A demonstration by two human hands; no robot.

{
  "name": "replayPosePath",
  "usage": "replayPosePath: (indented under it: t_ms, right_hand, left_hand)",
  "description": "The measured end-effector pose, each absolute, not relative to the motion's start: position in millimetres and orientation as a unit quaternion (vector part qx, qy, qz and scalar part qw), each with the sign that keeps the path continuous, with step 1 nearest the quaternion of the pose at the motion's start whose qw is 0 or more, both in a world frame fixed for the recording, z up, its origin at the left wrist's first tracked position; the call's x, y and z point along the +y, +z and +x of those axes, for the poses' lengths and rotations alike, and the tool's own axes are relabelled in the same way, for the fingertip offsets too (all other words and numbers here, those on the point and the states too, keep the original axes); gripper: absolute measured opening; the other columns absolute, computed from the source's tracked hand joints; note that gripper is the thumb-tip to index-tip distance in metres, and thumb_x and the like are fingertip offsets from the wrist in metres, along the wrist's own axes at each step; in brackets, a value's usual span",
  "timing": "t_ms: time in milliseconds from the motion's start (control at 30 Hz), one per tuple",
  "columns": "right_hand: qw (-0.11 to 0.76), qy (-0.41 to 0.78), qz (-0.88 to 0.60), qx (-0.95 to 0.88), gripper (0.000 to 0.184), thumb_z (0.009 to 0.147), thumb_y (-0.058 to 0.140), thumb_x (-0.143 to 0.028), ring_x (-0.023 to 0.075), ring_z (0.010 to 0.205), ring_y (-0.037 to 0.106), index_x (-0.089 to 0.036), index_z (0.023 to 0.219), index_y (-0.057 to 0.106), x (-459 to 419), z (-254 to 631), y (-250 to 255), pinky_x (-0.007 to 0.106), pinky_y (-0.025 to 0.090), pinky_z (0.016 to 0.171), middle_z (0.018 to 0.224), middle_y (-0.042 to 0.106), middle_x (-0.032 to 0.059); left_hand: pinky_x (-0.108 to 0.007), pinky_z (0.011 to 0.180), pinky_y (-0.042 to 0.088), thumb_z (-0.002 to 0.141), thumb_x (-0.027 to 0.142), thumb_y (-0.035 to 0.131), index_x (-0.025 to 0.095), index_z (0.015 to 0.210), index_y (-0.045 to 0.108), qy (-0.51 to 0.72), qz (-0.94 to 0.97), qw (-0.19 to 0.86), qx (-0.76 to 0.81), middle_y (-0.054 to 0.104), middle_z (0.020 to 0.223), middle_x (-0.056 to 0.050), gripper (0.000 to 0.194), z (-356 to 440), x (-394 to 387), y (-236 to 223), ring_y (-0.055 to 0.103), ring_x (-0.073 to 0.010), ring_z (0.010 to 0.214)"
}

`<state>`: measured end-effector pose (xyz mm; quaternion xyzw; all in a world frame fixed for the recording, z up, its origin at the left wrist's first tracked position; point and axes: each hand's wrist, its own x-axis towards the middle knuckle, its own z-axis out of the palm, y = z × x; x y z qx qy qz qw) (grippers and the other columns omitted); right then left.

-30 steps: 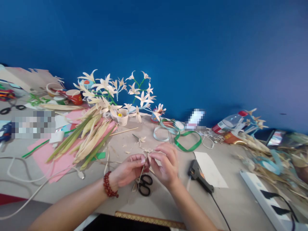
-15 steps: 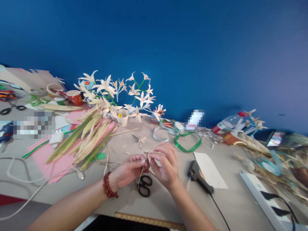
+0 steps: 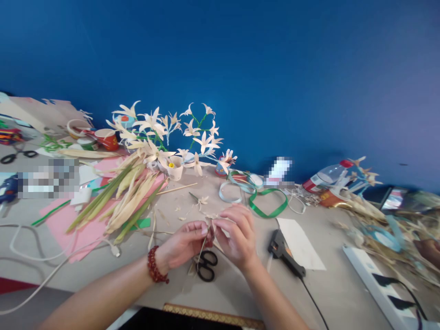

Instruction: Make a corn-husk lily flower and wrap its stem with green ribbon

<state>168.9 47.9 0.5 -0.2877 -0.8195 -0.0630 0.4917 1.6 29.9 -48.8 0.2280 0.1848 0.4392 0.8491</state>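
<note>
My left hand [image 3: 185, 240], with a red bead bracelet at the wrist, is closed with thumb and fingers pinched on a thin pale strip [image 3: 203, 245] that hangs down below them. My right hand [image 3: 239, 236] is closed too, pinching a small pale husk flower [image 3: 211, 217] right beside the left fingertips. The fingers hide much of the flower. Below the hands lie black-handled scissors [image 3: 206, 266], partly covered. Just beyond them a small pale flower [image 3: 203, 200] with a short dark stem rests on the table.
Corn husks [image 3: 129, 201] lie on pink paper [image 3: 62, 224] at the left. Behind stand husk flowers [image 3: 202, 142] in cups. Rightward are a green ribbon [image 3: 268, 214], a hot glue gun [image 3: 287, 256], white paper [image 3: 302, 245], a bottle [image 3: 325, 176] and a power strip [image 3: 374, 284].
My right hand has shifted very slightly at the same spot. At the far right edge, what looks like another person's hand has moved a little.
</note>
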Motion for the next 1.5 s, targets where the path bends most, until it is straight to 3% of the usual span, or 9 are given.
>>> replayPosePath:
  t_ms: [467,933,1200,1367,1500]
  right_hand:
    - [0.469,-0.095,-0.29,-0.829,0.03,0.076,0.074,-0.009,0.0217,0.088,0.064,-0.026,0.099,0.064,49.4,173.1,-2.8,0.048,0.05,0.093,0.091,0.07,0.0035]
    - [0.523,-0.102,-0.276,-0.8,0.035,0.075,0.077,-0.014,0.0224,0.089,0.064,-0.023,0.106,0.063,50.3,173.9,-3.9,0.049,0.053,0.089,0.092,0.069,0.0057]
    - [0.558,0.111,-0.319,-0.758,0.024,0.079,0.068,-0.005,0.0177,0.07,0.059,-0.021,0.095,0.061,31.9,178.5,-4.8,0.032,0.05,0.062,0.078,0.06,0.0035]
    - [0.512,0.32,-0.315,-0.732,0.01,0.085,0.066,-0.019,0.0185,0.077,0.059,-0.022,0.093,0.061,26.3,178.3,-17.1,0.032,0.049,0.068,0.085,0.061,0.0049]
    - [0.5,0.368,-0.288,-0.729,0.015,0.083,0.07,-0.022,0.0207,0.086,0.06,-0.023,0.096,0.064,25.9,176.1,-21.4,0.033,0.048,0.075,0.088,0.064,0.0054]
  left_hand:
    - [-0.025,0.075,0.045,0.077,0.019,0.075,0.012,0.077,0.07,0.447,0.232,0.842,0.192,0.063,0.073,-0.003,0.009,2.4,29.7,-47.5,0.057,-0.0114,0.07]
    - [-0.026,0.074,0.042,0.077,0.024,0.075,0.012,0.074,0.068,0.466,0.278,0.814,0.207,0.062,0.071,-0.002,0.014,2.7,29.4,-47.6,0.055,-0.0118,0.07]
    - [-0.025,0.076,0.041,0.075,0.029,0.078,0.016,0.07,0.067,0.528,0.354,0.734,0.238,0.059,0.076,-0.001,0.018,0.6,29.9,-50.6,0.054,-0.0127,0.075]
    - [-0.027,0.076,0.042,0.082,0.029,0.071,0.017,0.076,0.071,0.554,0.506,0.615,0.243,0.059,0.083,-0.003,0.013,-2.1,28.7,-49.5,0.055,-0.0155,0.081]
    - [-0.031,0.076,0.043,0.087,0.035,0.063,0.017,0.078,0.071,0.559,0.617,0.509,0.221,0.061,0.082,-0.006,0.02,-4.4,29.0,-42.6,0.056,-0.0183,0.081]
